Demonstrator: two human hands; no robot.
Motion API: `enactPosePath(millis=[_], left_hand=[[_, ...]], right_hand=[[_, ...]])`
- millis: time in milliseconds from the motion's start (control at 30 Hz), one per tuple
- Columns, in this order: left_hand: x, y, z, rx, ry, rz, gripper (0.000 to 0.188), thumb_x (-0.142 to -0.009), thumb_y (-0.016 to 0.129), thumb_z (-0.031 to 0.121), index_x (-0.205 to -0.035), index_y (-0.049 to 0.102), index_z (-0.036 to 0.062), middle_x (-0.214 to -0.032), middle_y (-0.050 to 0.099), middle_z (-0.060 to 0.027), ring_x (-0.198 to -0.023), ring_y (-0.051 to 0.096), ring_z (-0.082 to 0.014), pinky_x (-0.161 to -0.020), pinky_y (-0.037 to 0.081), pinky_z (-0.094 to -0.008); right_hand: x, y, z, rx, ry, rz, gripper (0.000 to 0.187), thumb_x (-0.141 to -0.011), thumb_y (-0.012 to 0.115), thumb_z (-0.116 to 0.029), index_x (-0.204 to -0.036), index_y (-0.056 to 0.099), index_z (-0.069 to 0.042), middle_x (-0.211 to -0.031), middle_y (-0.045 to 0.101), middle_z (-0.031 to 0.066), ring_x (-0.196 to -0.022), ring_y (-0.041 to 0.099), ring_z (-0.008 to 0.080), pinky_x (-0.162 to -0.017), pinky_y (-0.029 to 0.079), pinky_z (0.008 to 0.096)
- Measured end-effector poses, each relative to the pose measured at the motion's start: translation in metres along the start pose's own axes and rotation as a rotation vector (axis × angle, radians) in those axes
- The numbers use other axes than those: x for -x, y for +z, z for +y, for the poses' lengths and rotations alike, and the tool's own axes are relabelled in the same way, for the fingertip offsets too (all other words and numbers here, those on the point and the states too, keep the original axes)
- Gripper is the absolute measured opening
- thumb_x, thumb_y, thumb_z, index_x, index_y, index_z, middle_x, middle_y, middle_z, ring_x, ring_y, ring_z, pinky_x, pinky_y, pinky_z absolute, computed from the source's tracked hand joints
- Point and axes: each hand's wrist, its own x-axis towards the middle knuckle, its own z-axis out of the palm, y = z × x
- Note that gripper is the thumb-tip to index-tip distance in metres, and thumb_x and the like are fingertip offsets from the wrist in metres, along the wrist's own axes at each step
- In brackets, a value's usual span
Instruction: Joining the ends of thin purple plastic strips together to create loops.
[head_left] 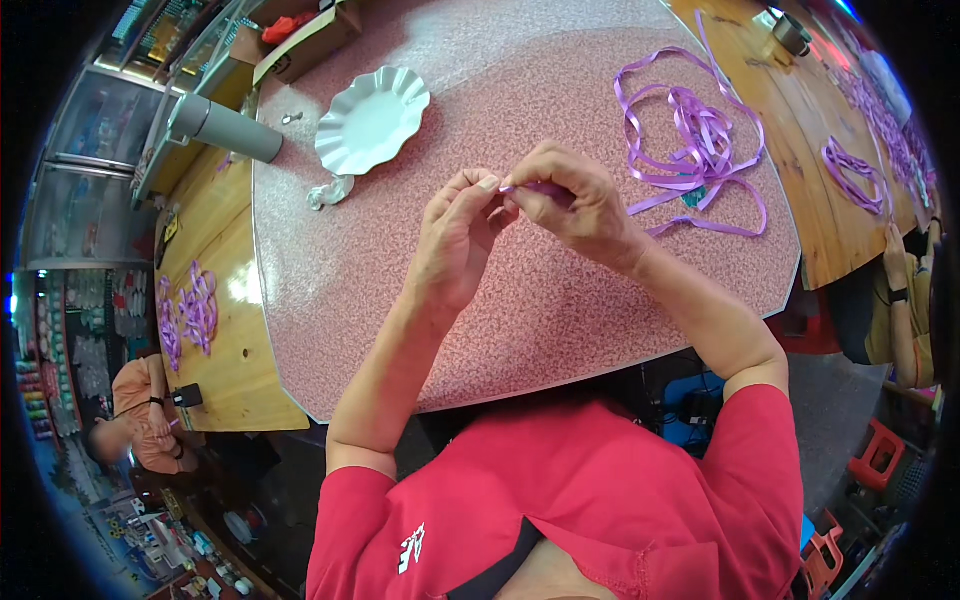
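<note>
Over the middle of the pink speckled table my two hands meet, fingertips almost touching. My right hand [580,205] pinches a purple ribbon [507,188], whose short end shows between finger and thumb. Closed in a pinch at that same end is my left hand [458,235]; its fingers partly hide what they grip. A loose tangle of purple ribbon [705,135] lies to the right of my right hand, its strands running toward my wrist. Something small and green [692,195] shows under the tangle.
A white scalloped dish [370,120] stands on the table at far left, a crumpled clear wrapper [330,192] beside it. Further left is a grey bottle [225,128]. Wooden tables flank mine, with more ribbon [855,175]. Other people sit at both sides.
</note>
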Motion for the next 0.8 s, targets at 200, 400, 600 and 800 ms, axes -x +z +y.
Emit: enactPosePath(millis=[200, 400, 600, 800], left_hand=[[-0.001, -0.011, 0.003, -0.122, 0.074, -0.030, 0.012, -0.097, 0.056, 0.012, -0.104, 0.060, 0.0031, -0.105, 0.065, -0.0063, -0.100, 0.062, -0.0155, -0.092, 0.049, -0.0338], [0.008, -0.002, -0.002, -0.085, 0.145, -0.029, 0.015, -0.092, 0.066, 0.009, -0.105, 0.063, 0.0015, -0.101, 0.065, -0.0062, -0.093, 0.062, -0.0120, -0.089, 0.050, -0.0293], [0.006, -0.005, -0.012, -0.381, 0.370, 0.050, 0.015, -0.090, 0.069, 0.006, -0.104, 0.064, 0.0018, -0.100, 0.063, -0.0036, -0.092, 0.059, -0.0081, -0.081, 0.048, -0.0215], [0.005, 0.000, -0.019, -0.277, 0.374, 0.070, 0.010, -0.093, 0.066, 0.008, -0.101, 0.062, 0.0031, -0.097, 0.062, -0.0016, -0.091, 0.058, -0.0078, -0.081, 0.047, -0.0218]], right_hand=[[-0.005, -0.007, -0.003, 0.486, -0.443, -0.071, 0.024, -0.078, 0.070, 0.006, -0.099, 0.066, -0.006, -0.087, 0.062, 0.0074, -0.075, 0.064, 0.0176, -0.060, 0.051, 0.0281], [-0.003, -0.004, -0.004, 0.474, -0.417, -0.021, 0.022, -0.080, 0.071, 0.003, -0.099, 0.067, -0.006, -0.087, 0.062, 0.0063, -0.072, 0.062, 0.0159, -0.058, 0.050, 0.0271], [0.000, -0.003, -0.003, 0.408, -0.307, 0.007, 0.016, -0.083, 0.070, 0.003, -0.098, 0.067, -0.004, -0.087, 0.061, 0.0033, -0.068, 0.054, 0.0077, -0.054, 0.043, 0.0218], [0.006, 0.001, 0.001, 0.184, -0.086, 0.021, 0.006, -0.089, 0.066, 0.000, -0.094, 0.065, -0.003, -0.087, 0.060, 0.0003, -0.068, 0.051, 0.0042, -0.058, 0.043, 0.0206]])
